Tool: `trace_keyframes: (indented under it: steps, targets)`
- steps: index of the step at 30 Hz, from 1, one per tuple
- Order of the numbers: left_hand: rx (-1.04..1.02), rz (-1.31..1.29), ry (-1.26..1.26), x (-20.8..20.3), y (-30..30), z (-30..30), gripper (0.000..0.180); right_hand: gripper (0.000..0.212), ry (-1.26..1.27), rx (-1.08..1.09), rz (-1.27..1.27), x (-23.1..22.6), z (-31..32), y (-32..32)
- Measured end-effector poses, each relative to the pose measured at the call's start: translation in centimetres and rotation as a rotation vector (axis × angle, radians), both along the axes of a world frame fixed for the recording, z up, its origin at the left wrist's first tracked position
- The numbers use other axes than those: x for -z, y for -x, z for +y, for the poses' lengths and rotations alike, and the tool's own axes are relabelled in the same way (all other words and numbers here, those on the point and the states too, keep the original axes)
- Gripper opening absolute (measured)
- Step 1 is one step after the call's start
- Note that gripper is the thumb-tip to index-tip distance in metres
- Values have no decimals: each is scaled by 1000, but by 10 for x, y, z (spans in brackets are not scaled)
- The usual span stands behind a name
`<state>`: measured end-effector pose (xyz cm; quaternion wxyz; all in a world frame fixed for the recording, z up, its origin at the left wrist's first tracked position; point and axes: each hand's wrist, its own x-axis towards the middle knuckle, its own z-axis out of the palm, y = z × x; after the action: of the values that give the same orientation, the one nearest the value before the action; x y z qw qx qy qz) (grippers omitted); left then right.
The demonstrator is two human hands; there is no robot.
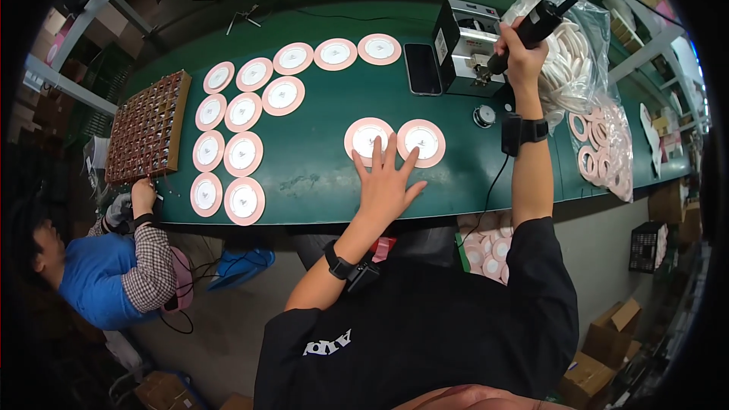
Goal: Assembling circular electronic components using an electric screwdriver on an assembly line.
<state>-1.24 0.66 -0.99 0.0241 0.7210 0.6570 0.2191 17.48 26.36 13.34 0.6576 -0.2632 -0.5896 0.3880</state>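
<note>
My left hand (382,186) lies with fingers spread on two pink round discs with white centres. Its fingers rest over the left disc (358,134) and reach the edge of the right disc (427,143). At the upper right, my right hand (524,64) is wrapped round a black corded electric screwdriver (538,24). The screwdriver's lower end is at the front of a box-shaped screw feeder (465,38); its tip is too small to make out. A black phone (422,70) lies left of the feeder, and a small round metal part (484,115) sits in front of it.
Several similar discs (243,153) lie in rows on the green table (304,190). A compartment tray (149,125) stands at the left, beside a co-worker (106,273). Clear bags hold white rings (569,61) and pink rings (600,144) at the right. More discs (486,249) lie below the table edge.
</note>
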Motion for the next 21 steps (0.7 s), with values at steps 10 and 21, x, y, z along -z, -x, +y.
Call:
trace_keyframes:
  steps: [10, 21]
  targets:
    - [140, -103, -87, -5, -3, 0, 52, 29, 7, -214, 82, 34, -123, 18]
    - [167, -135, -75, -8, -1, 1, 46, 26, 100, -179, -28, 63, -130, 26]
